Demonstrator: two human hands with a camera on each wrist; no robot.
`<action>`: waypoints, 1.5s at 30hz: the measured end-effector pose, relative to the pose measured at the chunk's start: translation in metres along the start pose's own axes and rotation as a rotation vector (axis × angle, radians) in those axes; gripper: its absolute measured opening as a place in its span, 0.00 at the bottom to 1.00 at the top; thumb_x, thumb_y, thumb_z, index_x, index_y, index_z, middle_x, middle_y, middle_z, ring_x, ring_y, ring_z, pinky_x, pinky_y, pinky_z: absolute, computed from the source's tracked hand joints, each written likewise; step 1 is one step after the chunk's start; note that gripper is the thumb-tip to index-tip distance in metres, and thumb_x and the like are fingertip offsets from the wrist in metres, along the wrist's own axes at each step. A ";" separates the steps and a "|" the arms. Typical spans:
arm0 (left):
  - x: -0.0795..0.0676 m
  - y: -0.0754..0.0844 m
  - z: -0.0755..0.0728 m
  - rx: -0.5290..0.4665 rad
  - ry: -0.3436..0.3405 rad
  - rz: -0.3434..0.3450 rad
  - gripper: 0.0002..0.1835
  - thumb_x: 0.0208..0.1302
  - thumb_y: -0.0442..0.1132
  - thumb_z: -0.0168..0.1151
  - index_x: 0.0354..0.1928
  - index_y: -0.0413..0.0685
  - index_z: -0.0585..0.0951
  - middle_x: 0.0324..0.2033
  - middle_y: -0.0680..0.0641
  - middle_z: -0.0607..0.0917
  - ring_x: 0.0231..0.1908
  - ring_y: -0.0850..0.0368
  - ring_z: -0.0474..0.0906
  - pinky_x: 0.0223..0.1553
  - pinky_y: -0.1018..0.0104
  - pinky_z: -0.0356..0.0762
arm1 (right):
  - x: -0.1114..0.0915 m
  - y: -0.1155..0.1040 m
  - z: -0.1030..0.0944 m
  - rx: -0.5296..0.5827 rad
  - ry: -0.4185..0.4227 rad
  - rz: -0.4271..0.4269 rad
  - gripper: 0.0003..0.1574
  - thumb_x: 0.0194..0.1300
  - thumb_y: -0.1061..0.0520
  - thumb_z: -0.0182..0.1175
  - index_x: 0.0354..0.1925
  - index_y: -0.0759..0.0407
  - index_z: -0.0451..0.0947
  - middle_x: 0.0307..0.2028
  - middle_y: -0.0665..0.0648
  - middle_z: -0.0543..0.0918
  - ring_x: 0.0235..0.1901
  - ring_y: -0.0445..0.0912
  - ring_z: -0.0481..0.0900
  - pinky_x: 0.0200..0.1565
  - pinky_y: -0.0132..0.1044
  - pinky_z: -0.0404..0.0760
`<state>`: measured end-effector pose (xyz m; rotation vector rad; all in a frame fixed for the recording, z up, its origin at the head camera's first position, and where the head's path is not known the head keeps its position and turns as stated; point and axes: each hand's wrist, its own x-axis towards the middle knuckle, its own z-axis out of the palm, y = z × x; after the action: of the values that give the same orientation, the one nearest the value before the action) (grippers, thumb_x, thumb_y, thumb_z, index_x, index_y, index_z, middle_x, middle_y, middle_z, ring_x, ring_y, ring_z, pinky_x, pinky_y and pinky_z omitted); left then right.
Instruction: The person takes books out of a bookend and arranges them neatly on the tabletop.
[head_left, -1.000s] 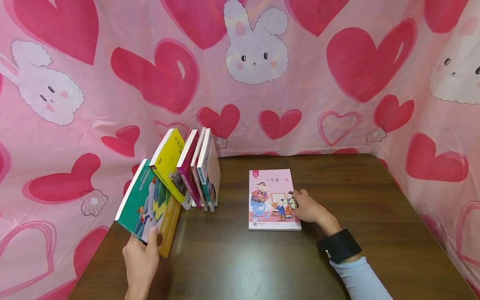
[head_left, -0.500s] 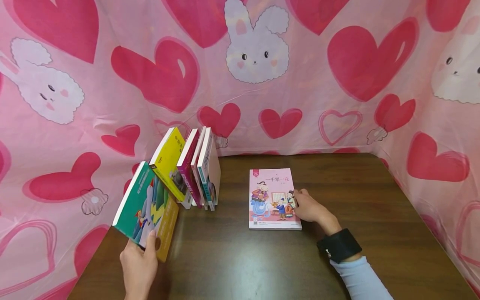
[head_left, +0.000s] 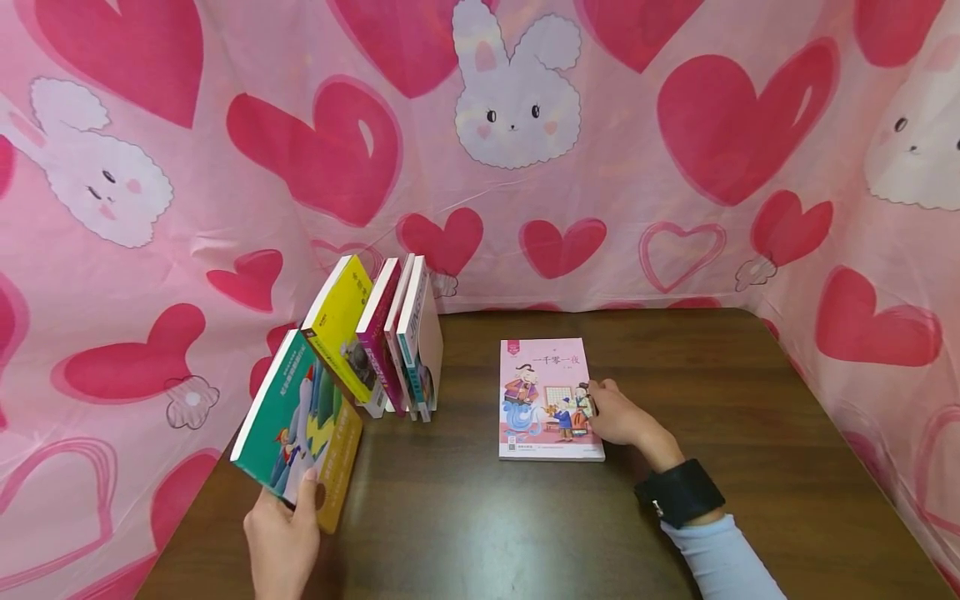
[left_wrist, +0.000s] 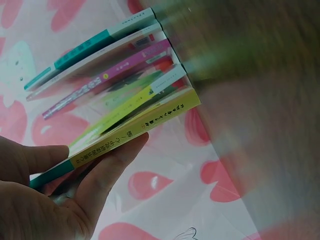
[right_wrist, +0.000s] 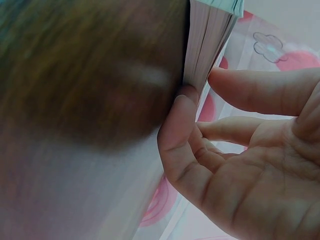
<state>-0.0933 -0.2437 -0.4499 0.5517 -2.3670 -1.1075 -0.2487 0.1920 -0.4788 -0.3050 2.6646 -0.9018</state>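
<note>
My left hand (head_left: 283, 533) grips the near lower corner of a green-and-yellow picture book (head_left: 279, 421), thumb on its cover. The book is upright and tilted. In the left wrist view its yellow spine (left_wrist: 135, 131) lies between thumb and fingers. Just beyond leans a yellow book (head_left: 341, 329); whether the two touch I cannot tell. A pink book (head_left: 543, 404) lies flat on the table, cover up. At its right edge, my right hand (head_left: 626, 417) pinches it; in the right wrist view a curled finger meets the page block (right_wrist: 202, 45) and the thumb (right_wrist: 250, 90) is at the cover side.
Beyond the yellow book, a magenta book (head_left: 381, 333) and two paler ones, the end one white (head_left: 420, 342), stand in a row. The dark wooden table (head_left: 465, 533) is backed by a pink cloth (head_left: 615, 175) with hearts and rabbits.
The green-and-yellow book and my left hand have shifted slightly toward me, away from the standing row. My right hand and the pink book have stayed in place.
</note>
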 end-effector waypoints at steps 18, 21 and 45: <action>-0.004 0.006 0.002 -0.009 -0.078 -0.041 0.27 0.82 0.44 0.56 0.71 0.30 0.71 0.62 0.25 0.79 0.59 0.26 0.78 0.57 0.32 0.73 | 0.001 0.001 0.001 -0.004 0.001 -0.008 0.43 0.68 0.69 0.58 0.74 0.85 0.53 0.62 0.78 0.65 0.54 0.63 0.71 0.60 0.59 0.74; -0.005 0.007 0.002 -0.014 -0.092 -0.046 0.28 0.82 0.45 0.55 0.72 0.31 0.71 0.62 0.25 0.78 0.60 0.26 0.78 0.57 0.32 0.73 | 0.001 0.001 0.002 -0.006 -0.001 -0.003 0.43 0.68 0.68 0.58 0.74 0.84 0.53 0.62 0.77 0.65 0.53 0.62 0.70 0.60 0.58 0.74; -0.010 0.009 0.010 -0.093 -0.109 0.096 0.25 0.78 0.38 0.61 0.70 0.33 0.73 0.61 0.27 0.80 0.57 0.25 0.80 0.51 0.36 0.76 | 0.001 -0.001 -0.001 0.009 -0.006 0.006 0.42 0.68 0.69 0.59 0.74 0.83 0.55 0.63 0.77 0.65 0.54 0.63 0.71 0.60 0.61 0.74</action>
<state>-0.0925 -0.2273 -0.4504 0.3499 -2.3916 -1.2253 -0.2502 0.1913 -0.4779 -0.2975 2.6540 -0.9088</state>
